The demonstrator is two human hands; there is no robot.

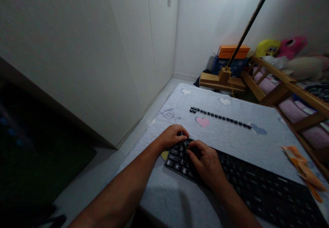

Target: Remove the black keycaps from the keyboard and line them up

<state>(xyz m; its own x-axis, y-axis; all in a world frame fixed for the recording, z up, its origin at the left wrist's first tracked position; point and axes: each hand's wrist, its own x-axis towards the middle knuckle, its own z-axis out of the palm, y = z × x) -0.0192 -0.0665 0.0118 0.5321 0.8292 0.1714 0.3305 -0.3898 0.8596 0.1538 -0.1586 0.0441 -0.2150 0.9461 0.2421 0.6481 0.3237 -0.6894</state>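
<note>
A black keyboard (252,173) lies at a slant across a light, heart-patterned bedspread. At its far left corner, my left hand (173,137) is closed on the edge, fingers over the back and thumb on top. My right hand (207,161) is bent over the left-hand keys in a pinch, thumb and index finger close to the keyboard. Whatever is between those fingertips is too small and dark to make out. Beyond the keyboard, several loose black keycaps (220,117) lie in a long row, with a small cluster at its left end.
An orange cloth (302,168) lies right of the keyboard. A wooden bed rail (290,84) runs along the right, with plush toys (268,48) behind. At the back a dark pole (250,22) rises from a wooden base (213,80). A pale wardrobe (123,50) stands left.
</note>
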